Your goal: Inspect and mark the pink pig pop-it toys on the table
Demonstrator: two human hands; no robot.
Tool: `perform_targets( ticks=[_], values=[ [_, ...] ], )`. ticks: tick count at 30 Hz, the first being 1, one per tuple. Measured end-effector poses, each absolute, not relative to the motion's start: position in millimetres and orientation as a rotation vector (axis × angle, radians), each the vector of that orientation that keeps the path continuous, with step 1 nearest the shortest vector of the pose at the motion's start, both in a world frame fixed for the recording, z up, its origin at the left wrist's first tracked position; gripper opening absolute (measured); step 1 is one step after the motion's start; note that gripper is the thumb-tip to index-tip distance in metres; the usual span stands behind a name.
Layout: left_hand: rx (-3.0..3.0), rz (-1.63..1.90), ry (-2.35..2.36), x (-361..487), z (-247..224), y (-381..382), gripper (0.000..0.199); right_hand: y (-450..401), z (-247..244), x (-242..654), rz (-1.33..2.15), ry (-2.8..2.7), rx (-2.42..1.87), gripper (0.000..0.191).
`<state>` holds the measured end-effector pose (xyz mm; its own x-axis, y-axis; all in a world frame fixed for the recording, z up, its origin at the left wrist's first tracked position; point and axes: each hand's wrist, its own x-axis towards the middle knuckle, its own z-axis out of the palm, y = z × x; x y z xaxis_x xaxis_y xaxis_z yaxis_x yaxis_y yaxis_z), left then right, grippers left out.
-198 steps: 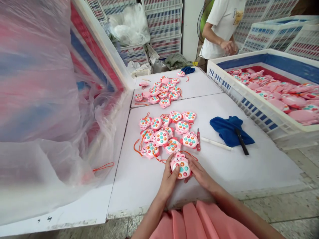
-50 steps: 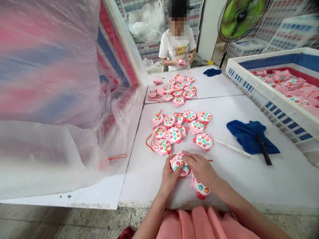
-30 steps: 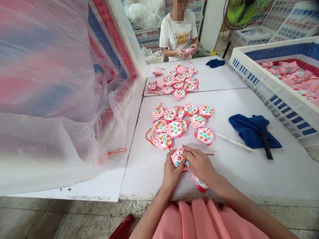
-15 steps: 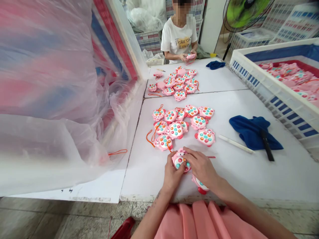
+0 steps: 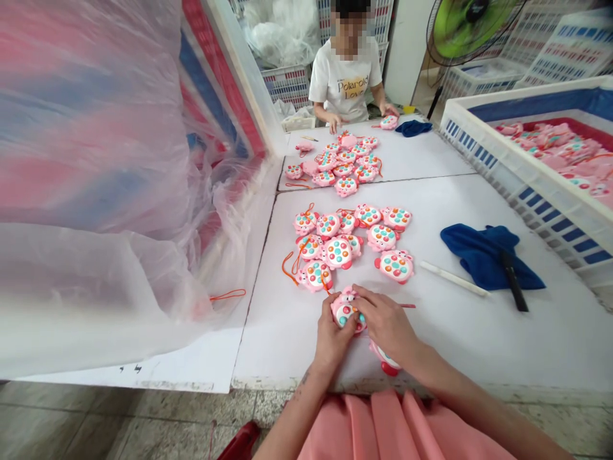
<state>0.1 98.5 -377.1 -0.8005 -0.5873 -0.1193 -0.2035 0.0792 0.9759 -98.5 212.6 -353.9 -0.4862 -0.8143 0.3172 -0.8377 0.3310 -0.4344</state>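
The held toy (image 5: 348, 310), pink with coloured buttons, is gripped between both hands above the table (image 5: 287, 345). Its left side is clasped by the bent fingers of the left hand (image 5: 331, 335), the thumb pressed across its buttoned front. Its right side is closed upon by the curled fingers of the right hand (image 5: 389, 321); how the right thumb is placed cannot be told. A second toy (image 5: 389, 365) is partly covered by the right hand, just below and right of the held toy. Beyond the held toy, a group of similar toys (image 5: 336, 252) is spread. To its right are laid a red stick (image 5: 408, 306), partly hidden, a white stick (image 5: 453, 278) and, farther off, a blue cloth (image 5: 472, 252) crossed by a black tool (image 5: 514, 281).
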Motion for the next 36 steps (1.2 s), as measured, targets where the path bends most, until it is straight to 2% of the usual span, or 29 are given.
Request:
perform_targets(
  ticks=[9,17,20,25,27,30,33,36],
  values=[
    [0.769,-1.755,-2.058,1.6,-381.1,98.5,0.045,212.1,-353.3,-100.2,0.836,-2.527,1.589,0.032],
    [0.758,-1.777,-2.062,3.3,-379.5,97.5,0.047,217.4,-353.2,-107.1,1.048,-2.515,1.627,0.032],
    [0.746,-1.927,-2.009,4.7,-375.6,94.9,0.048,231.5,-359.2,-128.7,1.175,-2.526,1.433,0.030],
    [0.808,-2.051,-1.818,1.3,-371.3,89.1,0.044,252.5,-364.4,-157.0,1.064,-2.504,1.099,0.034],
    [0.814,-2.062,-1.789,-2.4,-368.5,89.4,0.045,252.6,-360.5,-150.4,1.233,-2.574,1.108,0.040],
    [0.786,-2.201,-1.680,-6.2,-359.6,93.8,0.044,245.9,-350.7,-128.6,1.706,-2.719,1.323,0.051],
    [0.706,-2.360,-1.564,-4.1,-347.8,98.3,0.045,238.7,-343.0,-110.3,2.070,-2.675,1.485,0.053],
    [0.600,-2.360,-1.659,0.8,-340.3,100.0,0.065,236.1,-341.0,-102.2,2.331,-2.671,1.398,0.050]
  ],
)
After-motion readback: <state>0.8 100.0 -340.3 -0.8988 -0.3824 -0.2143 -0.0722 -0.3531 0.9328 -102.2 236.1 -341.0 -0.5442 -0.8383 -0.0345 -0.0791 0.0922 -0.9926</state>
